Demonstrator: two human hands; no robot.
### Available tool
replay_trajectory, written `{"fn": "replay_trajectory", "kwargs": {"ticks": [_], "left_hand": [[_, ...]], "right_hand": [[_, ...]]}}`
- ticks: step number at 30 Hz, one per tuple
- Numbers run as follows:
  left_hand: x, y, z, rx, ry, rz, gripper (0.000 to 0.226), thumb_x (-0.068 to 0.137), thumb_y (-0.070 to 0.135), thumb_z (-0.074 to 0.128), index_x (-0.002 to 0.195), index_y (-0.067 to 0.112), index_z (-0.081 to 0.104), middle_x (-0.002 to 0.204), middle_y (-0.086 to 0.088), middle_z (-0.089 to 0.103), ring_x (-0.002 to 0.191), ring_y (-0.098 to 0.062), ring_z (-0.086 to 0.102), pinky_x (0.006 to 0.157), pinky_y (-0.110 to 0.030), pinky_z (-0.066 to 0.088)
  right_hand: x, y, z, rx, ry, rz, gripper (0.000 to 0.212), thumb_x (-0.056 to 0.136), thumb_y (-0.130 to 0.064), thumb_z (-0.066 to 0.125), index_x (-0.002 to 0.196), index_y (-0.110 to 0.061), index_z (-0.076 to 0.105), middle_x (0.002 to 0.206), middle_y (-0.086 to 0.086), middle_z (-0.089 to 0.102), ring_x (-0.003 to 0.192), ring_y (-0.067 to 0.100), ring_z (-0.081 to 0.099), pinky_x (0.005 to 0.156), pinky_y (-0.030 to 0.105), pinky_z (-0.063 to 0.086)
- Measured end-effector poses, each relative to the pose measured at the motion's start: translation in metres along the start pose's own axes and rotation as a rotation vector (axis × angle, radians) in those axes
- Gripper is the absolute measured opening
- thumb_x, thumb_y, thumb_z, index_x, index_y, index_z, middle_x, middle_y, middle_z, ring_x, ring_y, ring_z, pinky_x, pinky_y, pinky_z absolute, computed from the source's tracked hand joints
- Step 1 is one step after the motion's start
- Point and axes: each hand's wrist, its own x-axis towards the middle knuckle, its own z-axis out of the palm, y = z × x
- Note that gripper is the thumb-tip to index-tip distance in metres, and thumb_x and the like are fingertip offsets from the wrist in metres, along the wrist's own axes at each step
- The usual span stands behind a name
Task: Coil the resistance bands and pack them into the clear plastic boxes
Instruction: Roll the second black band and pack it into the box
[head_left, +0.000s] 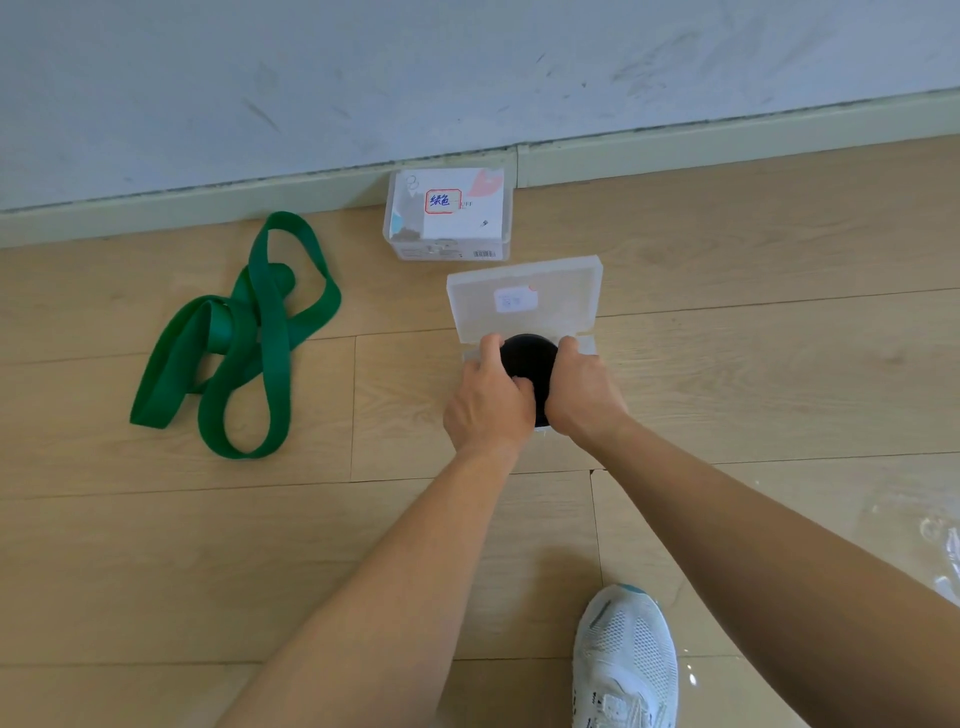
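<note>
From the head camera, looking down at a pale wooden plank floor (156, 545), both bare forearms reach forward to the middle of the scene; the left hand (485, 400) and the right hand (584, 389) press from either side on a tightly coiled black resistance band (527, 358), the fingers of each curled around its edge, so both hands are closed on the coil; the coil sits in the base of an open clear plastic box (589, 345), though the hands hide most of that base and how deep the coil lies cannot be told; the box's translucent hinged lid (524, 296) stands tilted up on the far side of the hands, a small pale sticker at its middle.

Just beyond that lid, against the pale skirting board (727, 150) of a scuffed grey-white wall (467, 67), stands a second clear plastic box with its lid shut (447, 213); a white card inside bears a red-framed label with blue handwriting.

Well to the left, apart from both boxes, a long green flat resistance band (249, 332) lies loose on the floor in overlapping loops, uncoiled.

At the near right, a white mesh sports shoe (626, 660) rests on the planks; crumpled clear plastic film (940, 551) glints at the right edge.
</note>
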Motion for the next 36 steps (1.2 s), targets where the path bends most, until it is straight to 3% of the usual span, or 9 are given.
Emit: {"fn": "replay_trajectory", "kwargs": {"ticks": [4, 8, 13, 18, 21, 25, 29, 36], "left_hand": [[0.005, 0.0, -0.002, -0.036, 0.073, -0.04, 0.023, 0.108, 0.031, 0.034, 0.125, 0.03, 0.05, 0.101, 0.002, 0.064, 0.082, -0.023, 0.054, 0.063, -0.035, 0.037], [0.007, -0.003, -0.005, 0.072, 0.096, -0.026, 0.021, 0.106, 0.018, 0.035, 0.116, 0.027, 0.052, 0.078, 0.005, 0.053, 0.072, -0.024, 0.05, 0.053, -0.032, 0.027], [0.007, -0.007, -0.001, 0.122, 0.09, 0.064, 0.028, 0.101, 0.007, 0.04, 0.123, 0.022, 0.048, 0.094, -0.006, 0.065, 0.076, -0.026, 0.049, 0.06, -0.037, 0.035], [0.007, -0.008, 0.0, 0.085, 0.103, 0.112, 0.02, 0.102, 0.011, 0.042, 0.119, 0.016, 0.051, 0.109, -0.007, 0.062, 0.088, -0.031, 0.058, 0.064, -0.038, 0.038], [0.012, -0.01, 0.002, 0.091, 0.133, 0.13, 0.014, 0.106, 0.023, 0.041, 0.111, 0.016, 0.052, 0.103, -0.003, 0.064, 0.082, -0.028, 0.057, 0.062, -0.036, 0.037], [0.02, -0.013, 0.0, 0.157, 0.133, 0.121, 0.025, 0.109, 0.033, 0.032, 0.108, 0.02, 0.053, 0.091, 0.001, 0.061, 0.075, -0.022, 0.048, 0.061, -0.035, 0.034], [0.02, -0.019, 0.001, 0.175, 0.154, 0.129, 0.025, 0.109, 0.032, 0.033, 0.108, 0.021, 0.055, 0.078, 0.002, 0.056, 0.071, -0.025, 0.05, 0.058, -0.034, 0.035], [0.013, -0.029, 0.01, 0.213, 0.152, 0.17, 0.023, 0.11, 0.031, 0.03, 0.114, 0.021, 0.05, 0.073, -0.001, 0.059, 0.066, -0.03, 0.056, 0.056, -0.034, 0.035]], "right_hand": [[0.002, 0.002, 0.001, -0.047, -0.013, -0.004, 0.033, 0.091, 0.002, 0.057, 0.122, -0.005, 0.048, 0.114, 0.017, 0.061, 0.102, 0.033, 0.064, 0.069, 0.034, 0.044], [0.004, 0.004, 0.002, -0.023, -0.015, -0.008, 0.032, 0.089, 0.002, 0.059, 0.12, -0.006, 0.053, 0.112, 0.016, 0.063, 0.1, 0.033, 0.064, 0.068, 0.034, 0.044], [0.002, 0.009, 0.007, 0.048, 0.018, -0.023, 0.031, 0.086, 0.003, 0.062, 0.115, -0.007, 0.056, 0.108, 0.016, 0.062, 0.084, 0.029, 0.059, 0.068, 0.036, 0.049], [-0.007, 0.012, 0.014, 0.015, 0.036, -0.052, 0.038, 0.089, 0.001, 0.064, 0.121, -0.008, 0.047, 0.108, 0.014, 0.057, 0.082, 0.026, 0.051, 0.067, 0.035, 0.044], [-0.013, 0.015, 0.018, 0.054, 0.064, -0.098, 0.053, 0.088, 0.002, 0.063, 0.131, -0.015, 0.036, 0.108, 0.014, 0.056, 0.085, 0.029, 0.056, 0.068, 0.038, 0.048], [-0.014, 0.02, 0.018, 0.098, 0.061, -0.158, 0.071, 0.087, 0.003, 0.062, 0.141, -0.029, 0.029, 0.106, 0.013, 0.056, 0.089, 0.032, 0.06, 0.072, 0.046, 0.057], [-0.013, 0.023, 0.018, 0.131, 0.05, -0.179, 0.073, 0.087, 0.0, 0.063, 0.143, -0.032, 0.029, 0.11, 0.012, 0.056, 0.093, 0.031, 0.058, 0.075, 0.043, 0.055], [-0.002, 0.028, 0.016, 0.137, -0.004, -0.213, 0.07, 0.081, -0.003, 0.069, 0.135, -0.031, 0.036, 0.109, 0.008, 0.057, 0.094, 0.028, 0.054, 0.071, 0.035, 0.044]]}}
